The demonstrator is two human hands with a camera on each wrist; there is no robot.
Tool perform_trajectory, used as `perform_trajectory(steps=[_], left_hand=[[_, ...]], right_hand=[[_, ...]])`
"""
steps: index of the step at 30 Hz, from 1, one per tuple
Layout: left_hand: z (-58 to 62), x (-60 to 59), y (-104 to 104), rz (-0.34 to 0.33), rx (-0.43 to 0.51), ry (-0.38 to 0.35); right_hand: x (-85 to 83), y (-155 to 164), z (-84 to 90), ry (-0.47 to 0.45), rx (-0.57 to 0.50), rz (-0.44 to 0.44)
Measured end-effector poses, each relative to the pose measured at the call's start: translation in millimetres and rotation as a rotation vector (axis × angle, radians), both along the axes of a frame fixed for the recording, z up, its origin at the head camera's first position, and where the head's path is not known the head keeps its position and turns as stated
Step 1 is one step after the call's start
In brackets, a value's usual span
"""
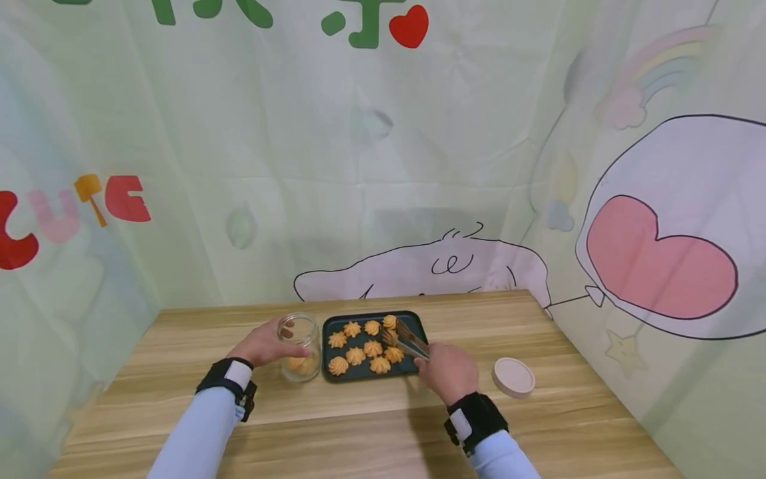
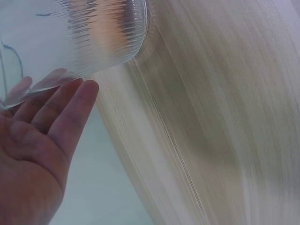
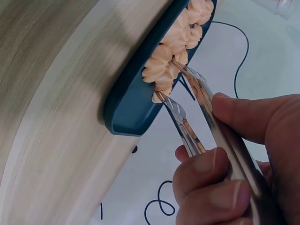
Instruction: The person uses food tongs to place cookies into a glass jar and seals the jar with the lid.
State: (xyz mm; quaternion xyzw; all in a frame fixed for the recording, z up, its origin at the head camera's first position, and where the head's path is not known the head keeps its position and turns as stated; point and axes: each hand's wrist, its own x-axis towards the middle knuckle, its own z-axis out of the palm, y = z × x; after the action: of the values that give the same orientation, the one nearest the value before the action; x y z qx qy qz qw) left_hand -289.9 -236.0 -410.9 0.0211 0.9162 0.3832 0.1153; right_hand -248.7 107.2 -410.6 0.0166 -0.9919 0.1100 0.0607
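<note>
Near the middle of the table, my left hand (image 1: 263, 344) holds a clear glass jar (image 1: 310, 362), thumb at the front and fingers behind. Some golden piped cookies (image 1: 296, 364) lie low inside the jar. Just right of it is a dark rectangular tray (image 1: 328, 352) bearing several swirled cookies (image 1: 356, 356). My right hand (image 1: 450, 372) grips metal tongs (image 3: 213, 124) with fork-like ends over the tray's right side. In the right wrist view, the tong tips stand apart at a cookie (image 3: 161, 70); whether they pinch it I cannot tell.
A pale round lid (image 1: 513, 377) lies on the wooden table (image 1: 335, 439), right of my right hand. A printed cloth backdrop (image 1: 359, 166) hangs behind and at both sides of the table.
</note>
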Motion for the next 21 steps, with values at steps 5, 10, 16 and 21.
perform_trajectory(steps=[5, 10, 16, 21], left_hand=[[1.9, -0.3, -0.3, -0.004, 0.006, -0.001], [3.3, 0.3, -0.4, -0.012, 0.006, -0.002], [2.5, 1.1, -0.7, -0.014, 0.007, 0.0], [2.5, 1.9, -0.6, -0.013, 0.011, -0.001]], right_hand=[[0.4, 1.7, 2.5, -0.001, -0.005, 0.01], [1.2, 1.4, 5.3, -0.005, -0.003, 0.007], [0.9, 0.0, 8.7, 0.004, -0.02, 0.006], [2.8, -2.8, 14.7, 0.024, -0.029, 0.018]])
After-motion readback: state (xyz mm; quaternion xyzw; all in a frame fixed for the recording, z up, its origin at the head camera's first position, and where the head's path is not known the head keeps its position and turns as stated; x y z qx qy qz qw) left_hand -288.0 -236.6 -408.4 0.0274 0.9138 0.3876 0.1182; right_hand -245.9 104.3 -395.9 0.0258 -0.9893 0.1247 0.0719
